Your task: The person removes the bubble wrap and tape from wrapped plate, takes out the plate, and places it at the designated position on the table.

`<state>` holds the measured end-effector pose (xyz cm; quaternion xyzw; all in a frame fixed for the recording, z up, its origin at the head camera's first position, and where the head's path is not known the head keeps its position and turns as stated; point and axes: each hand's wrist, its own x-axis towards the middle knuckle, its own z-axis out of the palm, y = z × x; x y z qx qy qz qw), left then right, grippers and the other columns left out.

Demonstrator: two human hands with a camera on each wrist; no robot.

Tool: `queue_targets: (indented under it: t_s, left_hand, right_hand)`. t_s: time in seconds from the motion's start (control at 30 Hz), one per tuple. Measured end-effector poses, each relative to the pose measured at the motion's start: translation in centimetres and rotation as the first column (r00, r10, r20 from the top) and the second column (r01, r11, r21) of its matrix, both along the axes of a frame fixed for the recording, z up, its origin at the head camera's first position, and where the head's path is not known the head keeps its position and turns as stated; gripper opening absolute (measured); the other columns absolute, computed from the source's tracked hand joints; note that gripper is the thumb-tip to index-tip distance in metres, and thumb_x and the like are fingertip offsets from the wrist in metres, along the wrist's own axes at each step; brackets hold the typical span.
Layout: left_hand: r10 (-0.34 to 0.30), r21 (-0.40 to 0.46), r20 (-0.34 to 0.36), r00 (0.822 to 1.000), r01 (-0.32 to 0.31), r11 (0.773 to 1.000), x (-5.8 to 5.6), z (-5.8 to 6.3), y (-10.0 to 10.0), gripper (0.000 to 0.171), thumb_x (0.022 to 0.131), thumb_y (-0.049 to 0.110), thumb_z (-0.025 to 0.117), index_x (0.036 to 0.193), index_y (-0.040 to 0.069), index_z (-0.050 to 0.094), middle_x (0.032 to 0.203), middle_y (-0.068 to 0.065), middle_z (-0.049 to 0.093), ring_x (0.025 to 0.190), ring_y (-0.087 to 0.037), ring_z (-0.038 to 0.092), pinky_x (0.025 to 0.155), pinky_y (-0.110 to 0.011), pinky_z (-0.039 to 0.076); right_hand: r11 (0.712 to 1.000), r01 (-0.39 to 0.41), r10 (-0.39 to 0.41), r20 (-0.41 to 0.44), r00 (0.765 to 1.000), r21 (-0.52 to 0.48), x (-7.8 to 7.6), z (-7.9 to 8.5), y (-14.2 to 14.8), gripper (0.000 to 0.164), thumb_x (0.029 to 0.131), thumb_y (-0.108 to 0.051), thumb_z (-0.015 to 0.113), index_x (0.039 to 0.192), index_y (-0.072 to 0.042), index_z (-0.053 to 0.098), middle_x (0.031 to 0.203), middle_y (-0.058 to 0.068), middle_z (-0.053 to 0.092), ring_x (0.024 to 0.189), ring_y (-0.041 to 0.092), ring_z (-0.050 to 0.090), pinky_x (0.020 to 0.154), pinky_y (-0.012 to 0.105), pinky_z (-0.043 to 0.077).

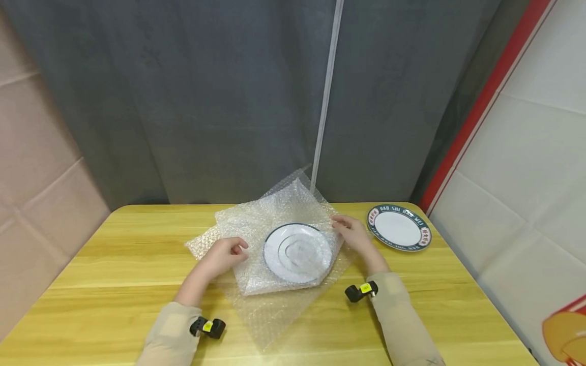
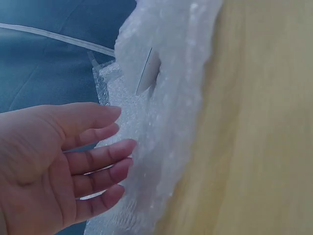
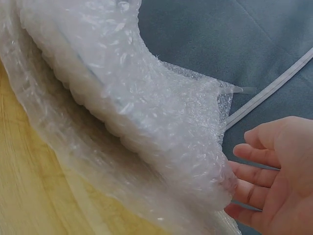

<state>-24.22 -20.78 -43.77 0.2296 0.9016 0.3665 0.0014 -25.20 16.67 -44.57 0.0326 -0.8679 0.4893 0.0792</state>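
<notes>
A white plate (image 1: 276, 251) with a dark rim line lies in the middle of a sheet of bubble wrap (image 1: 270, 211), part of it covered by a folded layer. In the left wrist view only a sliver of the plate (image 2: 149, 71) peeks out of the wrap. My left hand (image 1: 223, 255) is at the wrap's left side, fingers loosely bent and holding nothing. On the opposite side, my right hand (image 1: 352, 233) has its fingertips at the wrap's right edge, relaxed and not gripping. From the right wrist, the wrap (image 3: 161, 127) hides most of the plate.
A second plate (image 1: 398, 227), white with a dark green lettered rim, sits at the back right of the wooden table (image 1: 114, 284). A corner of the wrap extends toward the front. Behind the table hangs a dark grey curtain (image 1: 229, 101); a white wall panel (image 1: 517, 168) stands on the right.
</notes>
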Motion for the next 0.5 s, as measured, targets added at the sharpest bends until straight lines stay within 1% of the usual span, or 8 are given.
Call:
queue_targets:
  t_s: [0.13, 0.27, 0.37, 0.5]
  left_hand:
    - [-0.020, -0.026, 0.035, 0.999, 0.021, 0.999, 0.3, -0.1, 0.3, 0.018, 0.083, 0.011, 0.071, 0.097, 0.001, 0.066, 0.075, 0.000, 0.059, 0.069, -0.014, 0.053, 0.064, -0.032, 0.047]
    - [-0.022, -0.049, 0.077, 0.997, 0.026, 0.998, 0.7, 0.2, 0.6, 0.023, 0.081, 0.016, 0.074, 0.097, 0.001, 0.065, 0.078, -0.001, 0.061, 0.072, -0.015, 0.055, 0.068, -0.034, 0.049]
    - [-0.026, -0.074, 0.109, 0.994, 0.034, 0.997, 1.0, 0.4, 0.7, 0.027, 0.080, 0.019, 0.075, 0.098, 0.002, 0.065, 0.081, -0.001, 0.061, 0.075, -0.016, 0.056, 0.070, -0.035, 0.049]
    - [-0.039, -0.110, 0.109, 0.993, 0.051, 0.993, 1.2, 0.5, 0.8, 0.029, 0.080, 0.020, 0.075, 0.099, 0.001, 0.064, 0.083, -0.002, 0.061, 0.078, -0.017, 0.056, 0.072, -0.036, 0.049]
  right_hand:
    - [1.000, -0.010, 0.010, -0.022, 1.000, 0.008, 0.0, 0.0, 0.3, 0.034, 0.098, -0.014, 0.053, 0.128, 0.002, 0.057, 0.116, 0.019, 0.063, 0.102, 0.032, 0.059, 0.087, 0.043, 0.049]
    - [1.000, -0.017, 0.018, -0.043, 0.999, 0.019, 0.1, 0.1, 0.5, 0.033, 0.096, -0.009, 0.055, 0.127, 0.005, 0.057, 0.114, 0.021, 0.063, 0.104, 0.034, 0.058, 0.087, 0.043, 0.049]
    - [0.999, -0.029, 0.029, -0.027, 0.999, 0.016, 0.2, 0.1, 0.6, 0.035, 0.095, -0.005, 0.055, 0.128, 0.006, 0.055, 0.114, 0.022, 0.063, 0.103, 0.034, 0.059, 0.083, 0.040, 0.051]
    - [0.999, -0.035, 0.035, 0.004, 0.999, 0.014, 0.2, 0.2, 0.7, 0.037, 0.093, -0.004, 0.055, 0.130, 0.005, 0.054, 0.113, 0.022, 0.062, 0.098, 0.031, 0.060, 0.075, 0.034, 0.053]
